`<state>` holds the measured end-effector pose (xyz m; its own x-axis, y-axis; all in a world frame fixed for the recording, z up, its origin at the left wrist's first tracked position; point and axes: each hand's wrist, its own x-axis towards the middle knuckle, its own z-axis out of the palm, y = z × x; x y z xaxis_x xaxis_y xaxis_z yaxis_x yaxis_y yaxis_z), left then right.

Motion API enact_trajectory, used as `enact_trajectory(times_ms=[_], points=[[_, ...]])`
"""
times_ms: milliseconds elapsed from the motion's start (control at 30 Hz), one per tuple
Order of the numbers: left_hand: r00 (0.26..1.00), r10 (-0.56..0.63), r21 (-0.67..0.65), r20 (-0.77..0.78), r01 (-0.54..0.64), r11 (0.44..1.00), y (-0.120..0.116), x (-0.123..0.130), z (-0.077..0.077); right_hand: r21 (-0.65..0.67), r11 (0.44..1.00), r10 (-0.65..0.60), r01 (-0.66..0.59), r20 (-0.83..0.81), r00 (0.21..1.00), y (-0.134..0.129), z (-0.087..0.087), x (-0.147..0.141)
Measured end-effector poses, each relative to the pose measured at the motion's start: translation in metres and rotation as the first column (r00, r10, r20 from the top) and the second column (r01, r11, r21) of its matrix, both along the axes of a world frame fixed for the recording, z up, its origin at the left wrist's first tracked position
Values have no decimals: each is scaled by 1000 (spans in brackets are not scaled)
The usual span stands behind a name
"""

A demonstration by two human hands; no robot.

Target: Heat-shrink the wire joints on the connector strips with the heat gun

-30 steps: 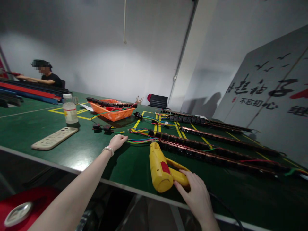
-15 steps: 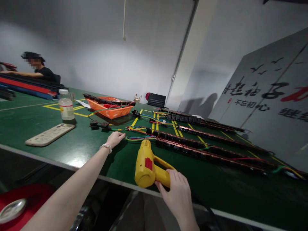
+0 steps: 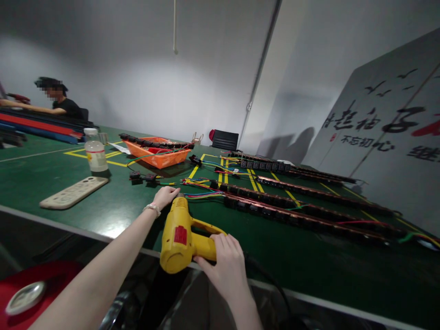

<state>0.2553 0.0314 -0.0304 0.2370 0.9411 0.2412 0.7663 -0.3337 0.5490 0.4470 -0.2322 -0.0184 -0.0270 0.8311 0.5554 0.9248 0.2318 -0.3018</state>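
Note:
My right hand (image 3: 227,263) is wrapped round the handle of a yellow heat gun (image 3: 177,238) with a red label. The gun's nozzle points away from me, close beside my left hand (image 3: 167,196). My left hand has its fingers pinched at the end of a bundle of coloured wires (image 3: 202,195). These wires run right to a long dark strip with copper-coloured rods (image 3: 271,213). A second strip (image 3: 254,193) with yellow and red wires lies just behind it.
An orange basket (image 3: 161,160) holds dark strips. A bottle (image 3: 96,153), a beige remote-like object (image 3: 74,192) and black connectors (image 3: 150,179) are on the green table (image 3: 113,208). More strips (image 3: 309,190) lie at right. A person (image 3: 65,105) sits far left.
My right hand has moved left with the heat gun, bringing its nozzle from over the wires to beside my left fingertips. My left hand stays at the wire ends.

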Motion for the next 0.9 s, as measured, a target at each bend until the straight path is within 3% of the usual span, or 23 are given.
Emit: enact_trajectory(times_ms=[467, 900], points=[[999, 25, -6, -24, -25, 1000, 2, -1, 0, -332, 943, 33, -28, 9, 999, 14, 32, 2], [1000, 0, 22, 10, -1, 1000, -4, -1, 2, -240, 970, -18, 33, 63, 998, 10, 18, 22]])
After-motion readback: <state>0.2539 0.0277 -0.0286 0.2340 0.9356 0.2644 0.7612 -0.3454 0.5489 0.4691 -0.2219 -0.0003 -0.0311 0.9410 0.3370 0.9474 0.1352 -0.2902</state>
